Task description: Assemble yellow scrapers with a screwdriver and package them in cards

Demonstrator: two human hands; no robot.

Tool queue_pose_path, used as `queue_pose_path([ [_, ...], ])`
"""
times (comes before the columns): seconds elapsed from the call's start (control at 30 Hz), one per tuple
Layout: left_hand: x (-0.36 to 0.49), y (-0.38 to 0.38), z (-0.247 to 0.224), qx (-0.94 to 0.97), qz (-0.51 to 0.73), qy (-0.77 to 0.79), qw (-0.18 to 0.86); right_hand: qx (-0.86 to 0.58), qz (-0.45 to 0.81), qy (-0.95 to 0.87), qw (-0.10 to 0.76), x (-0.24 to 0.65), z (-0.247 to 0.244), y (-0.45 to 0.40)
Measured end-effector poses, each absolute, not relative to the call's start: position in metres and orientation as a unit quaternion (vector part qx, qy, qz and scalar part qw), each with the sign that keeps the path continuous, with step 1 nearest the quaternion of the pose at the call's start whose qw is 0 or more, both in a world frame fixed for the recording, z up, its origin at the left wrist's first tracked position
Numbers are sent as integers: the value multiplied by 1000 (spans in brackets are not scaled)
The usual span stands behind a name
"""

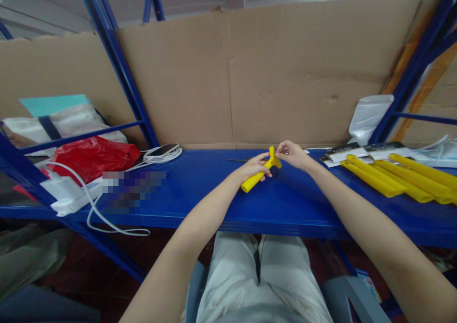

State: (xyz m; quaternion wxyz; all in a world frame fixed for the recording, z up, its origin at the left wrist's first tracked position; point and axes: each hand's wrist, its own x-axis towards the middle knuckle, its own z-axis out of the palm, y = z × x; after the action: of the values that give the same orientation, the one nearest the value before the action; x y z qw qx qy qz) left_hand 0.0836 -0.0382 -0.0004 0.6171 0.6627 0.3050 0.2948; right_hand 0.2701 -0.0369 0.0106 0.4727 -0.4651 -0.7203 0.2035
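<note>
My left hand [257,166] is closed around a yellow T-shaped plastic tool [252,182] with a thick handle. Its wider head points away from me, tilted up to the right. Right beside that head is my right hand [290,154], its fingertips pinched together. Whatever they may hold is too small to make out. Behind my left hand a thin dark rod [237,160], like a screwdriver shaft, lies on the blue tabletop [203,189].
Several long yellow tools [407,180] with black-and-white cards [348,152] lie at right. Leftward are a phone [163,150] on a coiled white cable, a red plastic bag [94,156] and a white power strip [76,198]. A cardboard wall [285,75] and blue posts [117,70] bound the bench.
</note>
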Motion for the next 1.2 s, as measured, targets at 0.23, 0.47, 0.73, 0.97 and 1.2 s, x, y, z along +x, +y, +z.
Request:
queue_pose_path([
  [0.23, 83, -42, 3, 670, 292, 305, 611, -481, 173, -718, 473, 269, 10, -35],
  [0.47, 81, -44, 8, 653, 318, 312, 612, -559, 84, -690, 453, 271, 8, -32],
  [0.73, 82, -38, 13, 525, 473, 369, 603, -584, 32, -739, 334, 273, -8, -26],
  [0.97, 79, -32, 13, 440, 525, 421, 594, -581, -5, -780, 233, 265, -35, -12],
  [1.2, 78, -28, 10, 440, 517, 426, 597, -534, -22, -804, 260, 261, -37, -8],
])
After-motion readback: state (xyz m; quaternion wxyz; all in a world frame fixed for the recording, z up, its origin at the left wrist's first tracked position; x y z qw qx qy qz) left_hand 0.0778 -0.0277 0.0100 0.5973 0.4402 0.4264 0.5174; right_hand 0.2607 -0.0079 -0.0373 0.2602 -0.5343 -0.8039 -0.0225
